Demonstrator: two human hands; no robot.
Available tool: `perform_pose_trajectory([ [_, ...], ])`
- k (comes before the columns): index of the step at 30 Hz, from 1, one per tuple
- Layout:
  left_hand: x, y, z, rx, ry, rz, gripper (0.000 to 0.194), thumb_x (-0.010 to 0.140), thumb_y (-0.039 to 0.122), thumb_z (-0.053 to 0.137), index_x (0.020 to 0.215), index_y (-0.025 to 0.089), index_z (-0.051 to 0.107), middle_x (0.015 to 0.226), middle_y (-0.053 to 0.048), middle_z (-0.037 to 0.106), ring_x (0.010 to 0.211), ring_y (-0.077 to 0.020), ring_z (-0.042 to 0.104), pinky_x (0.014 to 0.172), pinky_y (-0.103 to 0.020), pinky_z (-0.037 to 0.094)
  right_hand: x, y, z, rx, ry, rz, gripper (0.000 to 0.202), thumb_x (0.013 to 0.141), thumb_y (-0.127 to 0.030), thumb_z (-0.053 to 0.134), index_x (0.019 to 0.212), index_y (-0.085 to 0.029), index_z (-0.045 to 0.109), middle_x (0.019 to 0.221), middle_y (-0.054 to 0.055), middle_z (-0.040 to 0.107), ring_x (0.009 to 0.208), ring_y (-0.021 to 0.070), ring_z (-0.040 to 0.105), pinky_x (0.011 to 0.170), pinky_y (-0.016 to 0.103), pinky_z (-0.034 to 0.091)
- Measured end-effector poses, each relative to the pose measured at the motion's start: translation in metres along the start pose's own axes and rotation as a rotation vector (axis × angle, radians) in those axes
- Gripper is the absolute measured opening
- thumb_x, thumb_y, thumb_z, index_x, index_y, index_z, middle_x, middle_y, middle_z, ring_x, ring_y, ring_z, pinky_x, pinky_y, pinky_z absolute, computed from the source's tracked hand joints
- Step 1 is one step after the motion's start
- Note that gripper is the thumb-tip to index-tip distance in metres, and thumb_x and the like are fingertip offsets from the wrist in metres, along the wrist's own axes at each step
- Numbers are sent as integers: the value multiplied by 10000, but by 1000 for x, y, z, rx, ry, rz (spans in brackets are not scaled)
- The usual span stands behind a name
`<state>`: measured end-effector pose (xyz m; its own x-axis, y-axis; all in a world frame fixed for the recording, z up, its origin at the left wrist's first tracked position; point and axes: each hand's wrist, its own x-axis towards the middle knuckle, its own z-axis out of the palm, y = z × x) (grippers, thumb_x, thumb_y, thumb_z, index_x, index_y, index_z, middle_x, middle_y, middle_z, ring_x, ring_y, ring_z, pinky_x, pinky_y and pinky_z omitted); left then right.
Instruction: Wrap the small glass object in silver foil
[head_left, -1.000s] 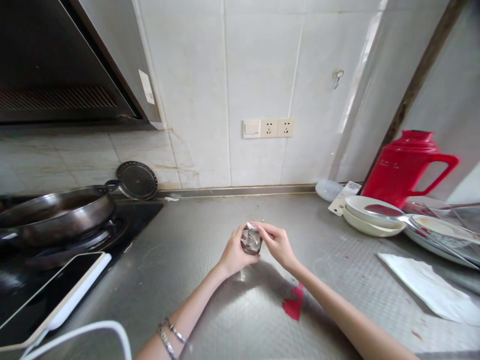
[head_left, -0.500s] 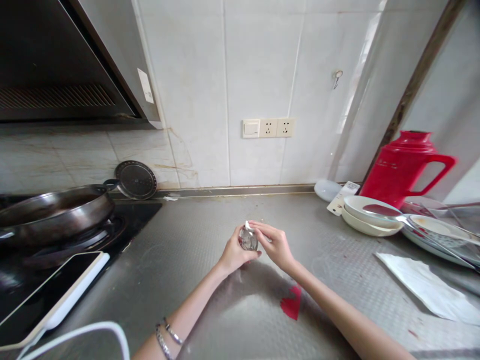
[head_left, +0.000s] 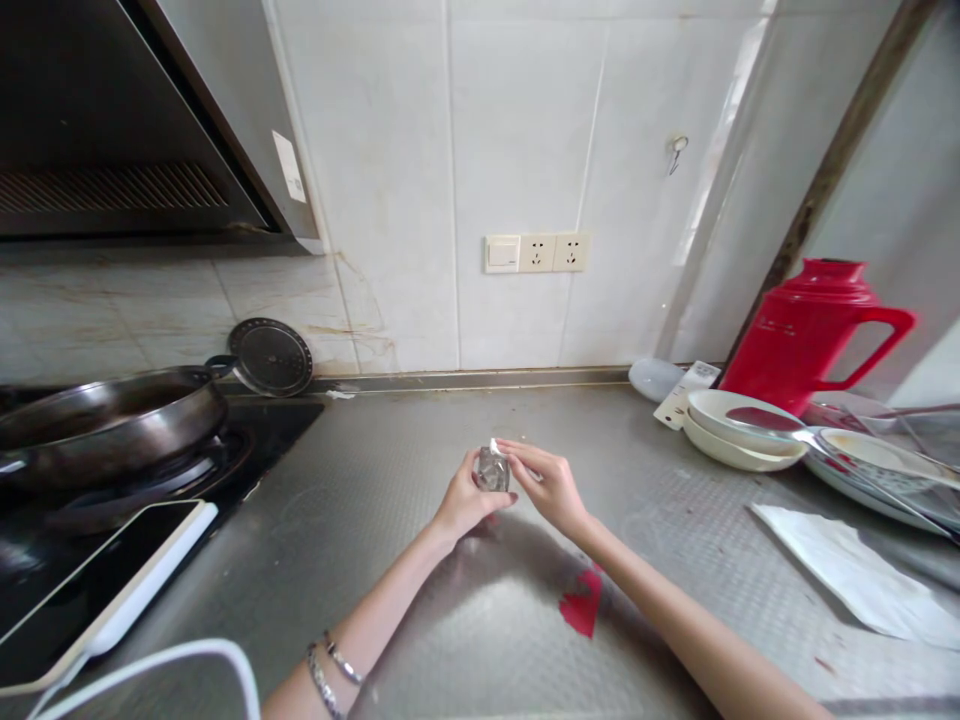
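Over the middle of the steel counter, my left hand point(head_left: 463, 503) is wrapped round a small clear glass point(head_left: 493, 470), thumb along its near side. My right hand point(head_left: 546, 482) lies against the right and top of the glass. Its fingers press together on a small white scrap, like tissue point(head_left: 494, 446), at the upper rim. Most of that scrap is hidden by the fingers. On the counter nearer me lies a torn red piece point(head_left: 581, 606), below my right forearm.
To the left, a steel pan point(head_left: 112, 425) stands on the stove, with a phone point(head_left: 112, 590) and white cable in front. At right are a red thermos point(head_left: 806, 335), stacked dishes point(head_left: 739, 445) and a folded white tissue point(head_left: 847, 580). A round dark disc point(head_left: 270, 357) leans on the wall.
The glass has turned a little and shifted slightly left within my left hand. Both hands stay together around it, my right fingers still at its rim with the white scrap.
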<state>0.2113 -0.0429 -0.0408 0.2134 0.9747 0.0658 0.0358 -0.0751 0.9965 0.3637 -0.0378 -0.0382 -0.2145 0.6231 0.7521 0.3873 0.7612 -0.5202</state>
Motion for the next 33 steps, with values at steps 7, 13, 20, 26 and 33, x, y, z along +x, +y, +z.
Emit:
perform_pose_trajectory([
  [7, -2, 7, -2, -20, 30, -54, 599, 592, 236, 757, 1130, 191, 499, 871, -20, 601, 662, -130, 575, 427, -184, 468, -3, -1, -2, -47, -25, -202, 291, 916, -210, 505, 1156, -252, 664, 1162, 65, 679, 1103, 228, 631, 977, 422, 517],
  [13, 7, -13, -7, 75, -8, 65, 593, 570, 241, 764, 1101, 170, 510, 924, -42, 638, 699, -147, 599, 466, -188, 461, -1, -8, 0, -105, -109, -368, 317, 910, -180, 521, 1205, -227, 627, 1148, 73, 686, 1138, 219, 608, 983, 435, 520],
  [20, 11, -15, -11, 177, 53, 100, 635, 532, 214, 791, 1097, 189, 502, 851, 6, 644, 646, -120, 587, 528, -196, 454, 4, 0, -8, -142, -24, -368, 317, 885, -129, 548, 1170, -229, 644, 1086, 79, 710, 1028, 212, 665, 966, 440, 532],
  [26, 10, -17, -9, 235, 48, 172, 539, 555, 218, 780, 1035, 173, 539, 855, -17, 664, 698, -142, 601, 602, -223, 468, -1, -5, -2, -134, -152, -415, 383, 892, -139, 542, 1261, -237, 579, 1137, 68, 691, 1110, 226, 622, 985, 455, 514],
  [33, -1, 7, -6, 117, -14, 14, 630, 557, 208, 771, 1130, 191, 509, 856, -9, 623, 701, -150, 587, 485, -199, 456, 5, 1, -9, -70, -20, -158, 250, 912, -210, 530, 1093, -274, 690, 1081, 51, 716, 1029, 231, 663, 933, 449, 529],
])
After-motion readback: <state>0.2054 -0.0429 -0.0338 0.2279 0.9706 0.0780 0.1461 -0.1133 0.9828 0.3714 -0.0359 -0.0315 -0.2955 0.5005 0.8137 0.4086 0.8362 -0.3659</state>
